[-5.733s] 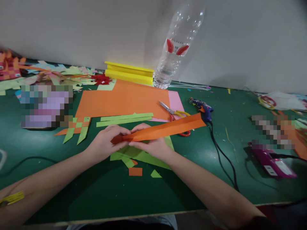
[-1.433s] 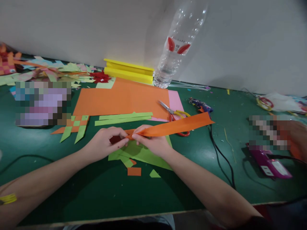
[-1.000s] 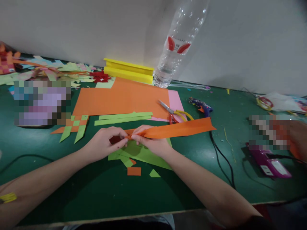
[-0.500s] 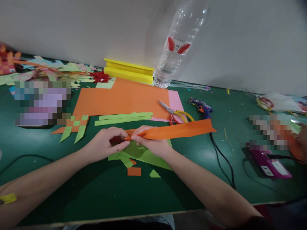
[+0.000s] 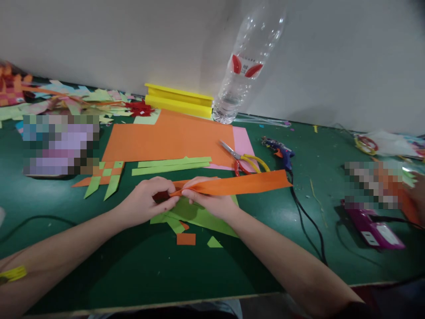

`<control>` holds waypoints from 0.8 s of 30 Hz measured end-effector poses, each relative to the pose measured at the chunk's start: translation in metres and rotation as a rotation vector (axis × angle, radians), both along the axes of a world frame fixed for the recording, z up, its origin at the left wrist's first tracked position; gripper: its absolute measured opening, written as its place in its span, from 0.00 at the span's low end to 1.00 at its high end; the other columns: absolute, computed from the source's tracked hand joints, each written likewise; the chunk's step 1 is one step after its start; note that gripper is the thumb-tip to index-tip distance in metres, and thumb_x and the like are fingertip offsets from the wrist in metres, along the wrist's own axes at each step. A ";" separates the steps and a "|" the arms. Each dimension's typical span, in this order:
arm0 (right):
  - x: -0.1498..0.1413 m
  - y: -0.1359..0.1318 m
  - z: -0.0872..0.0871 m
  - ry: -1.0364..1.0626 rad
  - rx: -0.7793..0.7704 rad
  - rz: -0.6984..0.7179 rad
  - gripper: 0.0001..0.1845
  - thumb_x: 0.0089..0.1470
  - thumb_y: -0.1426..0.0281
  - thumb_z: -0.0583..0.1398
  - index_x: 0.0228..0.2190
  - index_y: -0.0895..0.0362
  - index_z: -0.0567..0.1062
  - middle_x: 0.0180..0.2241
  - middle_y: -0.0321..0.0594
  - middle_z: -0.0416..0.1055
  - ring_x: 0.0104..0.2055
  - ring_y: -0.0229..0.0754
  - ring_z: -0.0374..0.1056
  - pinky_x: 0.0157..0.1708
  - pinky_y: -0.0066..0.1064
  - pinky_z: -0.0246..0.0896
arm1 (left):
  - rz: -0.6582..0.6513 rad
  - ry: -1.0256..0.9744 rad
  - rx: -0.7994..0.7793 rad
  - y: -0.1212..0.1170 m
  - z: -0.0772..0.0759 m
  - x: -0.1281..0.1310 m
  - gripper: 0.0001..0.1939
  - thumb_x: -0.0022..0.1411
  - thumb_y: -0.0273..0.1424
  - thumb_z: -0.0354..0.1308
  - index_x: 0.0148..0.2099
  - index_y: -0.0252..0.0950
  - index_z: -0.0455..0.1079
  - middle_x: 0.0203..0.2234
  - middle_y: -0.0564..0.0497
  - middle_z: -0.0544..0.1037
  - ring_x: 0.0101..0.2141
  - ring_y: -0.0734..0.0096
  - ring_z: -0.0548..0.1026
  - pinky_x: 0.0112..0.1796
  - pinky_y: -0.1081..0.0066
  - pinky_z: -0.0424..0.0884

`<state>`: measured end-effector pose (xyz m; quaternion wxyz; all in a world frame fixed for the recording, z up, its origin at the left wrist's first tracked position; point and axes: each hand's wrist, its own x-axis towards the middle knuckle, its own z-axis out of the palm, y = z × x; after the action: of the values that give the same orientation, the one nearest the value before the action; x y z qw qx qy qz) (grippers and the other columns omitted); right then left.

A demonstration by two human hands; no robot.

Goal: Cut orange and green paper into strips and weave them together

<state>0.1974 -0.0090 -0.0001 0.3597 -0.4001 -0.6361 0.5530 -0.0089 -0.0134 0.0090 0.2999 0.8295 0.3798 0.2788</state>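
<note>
An orange paper strip (image 5: 245, 183) is pinched at its folded left part between both hands, its long free end reaching out to the right. My left hand (image 5: 149, 197) is closed with thumb and fingers on the strip's left end. My right hand (image 5: 207, 197) grips it just beside, thumb on top; part of the fold is hidden by the fingers. Below the hands lies green paper (image 5: 195, 217). Two narrow green strips (image 5: 172, 165) rest just beyond them. Left of these sits a woven orange and green paper piece (image 5: 106, 175).
Scissors (image 5: 244, 159) lie open on orange paper sheets (image 5: 166, 139). A glue gun (image 5: 279, 150) with a black cord is to their right. A water bottle (image 5: 239, 75) stands at the wall beside folded yellow paper (image 5: 179, 102). A purple power strip (image 5: 372, 226) lies right; paper scraps (image 5: 76, 102) pile up left.
The strip's free right end has dipped slightly. Both hands keep their pinch in nearly the same place, and the view has shifted a little.
</note>
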 end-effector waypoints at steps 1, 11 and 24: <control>0.000 0.000 0.000 -0.012 -0.017 -0.008 0.08 0.50 0.62 0.65 0.27 0.54 0.77 0.24 0.32 0.70 0.25 0.33 0.65 0.26 0.26 0.62 | -0.003 -0.002 -0.004 0.000 0.000 0.000 0.11 0.62 0.33 0.51 0.28 0.36 0.64 0.21 0.55 0.70 0.25 0.73 0.68 0.28 0.75 0.64; -0.003 -0.001 -0.005 0.041 -0.046 -0.057 0.10 0.48 0.61 0.66 0.26 0.54 0.75 0.23 0.32 0.70 0.23 0.33 0.64 0.27 0.28 0.64 | -0.001 0.006 0.016 -0.002 -0.005 -0.001 0.09 0.62 0.32 0.49 0.28 0.37 0.59 0.24 0.54 0.68 0.25 0.74 0.65 0.27 0.75 0.62; -0.003 0.001 0.000 0.121 0.019 0.011 0.05 0.49 0.67 0.66 0.26 0.54 0.77 0.29 0.34 0.72 0.23 0.31 0.65 0.28 0.28 0.66 | 0.017 0.019 0.099 0.000 -0.005 0.001 0.11 0.63 0.34 0.52 0.29 0.36 0.67 0.22 0.54 0.71 0.27 0.72 0.70 0.33 0.72 0.67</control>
<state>0.1940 -0.0083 -0.0005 0.3983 -0.3591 -0.6207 0.5720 -0.0080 -0.0134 0.0041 0.2524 0.8426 0.3754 0.2922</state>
